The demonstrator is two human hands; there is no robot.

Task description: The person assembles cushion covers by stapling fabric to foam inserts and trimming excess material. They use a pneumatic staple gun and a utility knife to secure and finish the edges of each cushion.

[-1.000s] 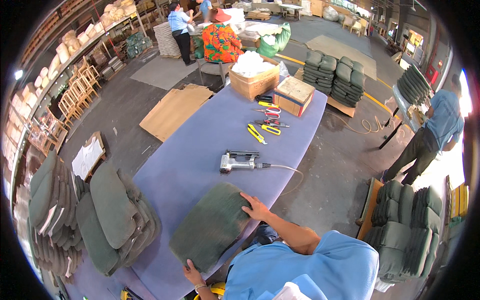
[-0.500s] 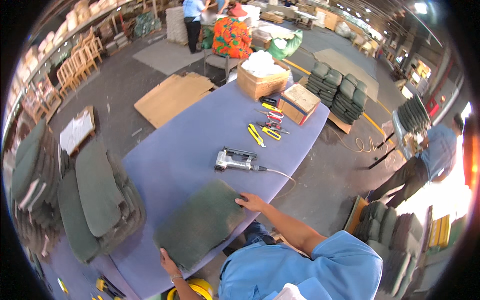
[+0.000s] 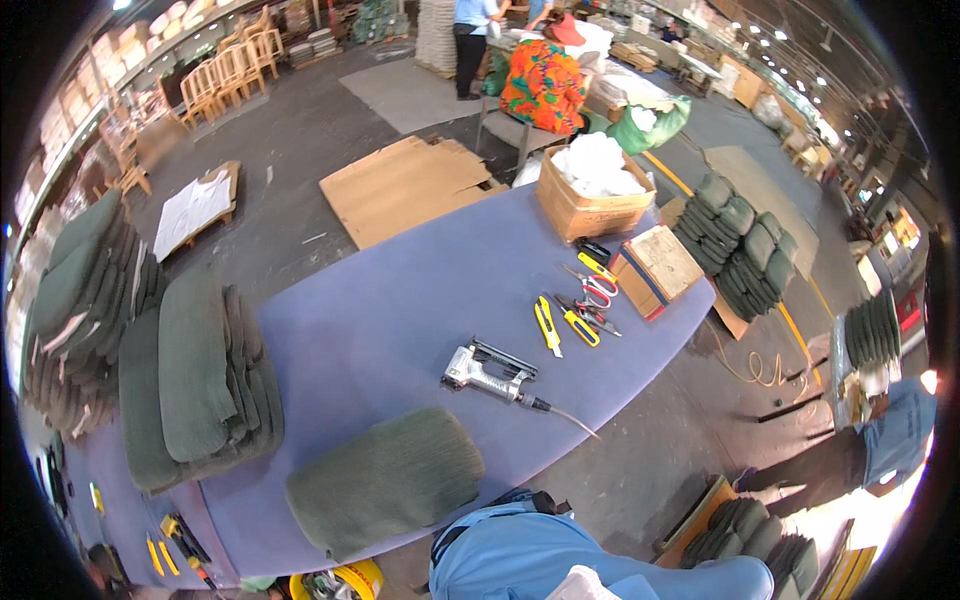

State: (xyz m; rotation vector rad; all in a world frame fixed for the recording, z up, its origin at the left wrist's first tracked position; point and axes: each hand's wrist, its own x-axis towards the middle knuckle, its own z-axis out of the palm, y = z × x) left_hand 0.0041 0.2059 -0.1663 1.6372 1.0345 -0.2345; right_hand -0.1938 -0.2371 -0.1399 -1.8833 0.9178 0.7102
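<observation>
Neither of my hands shows now; only my blue shirt (image 3: 550, 560) is at the lower edge. A dark green seat cushion (image 3: 390, 480) lies flat on the blue-topped table (image 3: 370, 350) right in front of me, with nothing touching it. Beyond it rests a silver staple gun (image 3: 490, 372), its air hose leading off over the table's right edge. Farther back are a yellow utility knife (image 3: 547, 326), a yellow-handled screwdriver (image 3: 580, 327) and red-handled scissors (image 3: 598, 290).
Stacks of green cushions (image 3: 205, 380) stand on the table's left. An open carton (image 3: 590, 212) of white stuffing and a closed box (image 3: 655, 268) sit at the far end. Below the front edge is a yellow bucket (image 3: 360, 578). A co-worker (image 3: 860, 440) stands at right.
Both my hands have let go of the cushion and left the view. The cushion now lies flat on the table. My view has turned somewhat to the left.
</observation>
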